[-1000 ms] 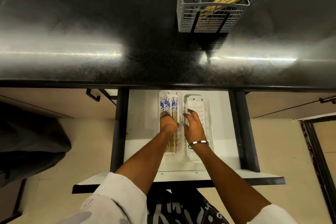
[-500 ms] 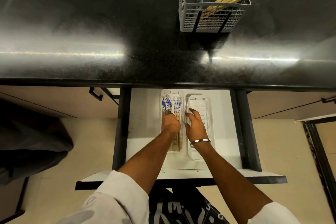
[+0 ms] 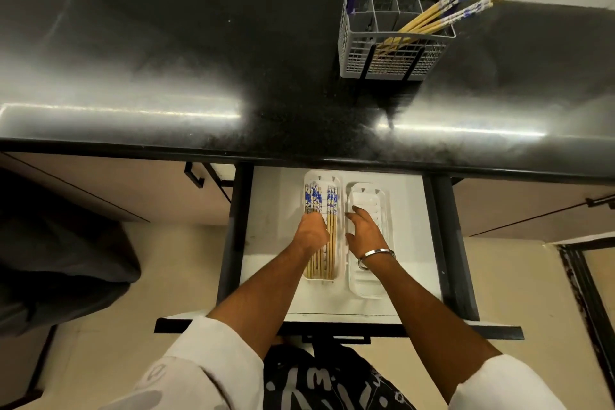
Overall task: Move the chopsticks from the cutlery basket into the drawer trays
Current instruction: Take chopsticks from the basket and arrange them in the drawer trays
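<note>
The left hand (image 3: 311, 232) rests curled on the chopsticks (image 3: 329, 233) lying lengthwise in the left tray (image 3: 338, 263) of the open drawer (image 3: 276, 210), seemingly to settle them side by side, though I cannot tell whether it grips any. Just beside it, the right hand (image 3: 366, 232) hovers with loose, spread fingers over the bare right tray (image 3: 366, 286), holding nothing. Far right on the counter (image 3: 166, 60), the cutlery basket (image 3: 392, 50) holds more leaning chopsticks (image 3: 429, 18).

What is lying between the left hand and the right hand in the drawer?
In the head view, some chopsticks in the left tray lie between the left hand and right hand.
</note>
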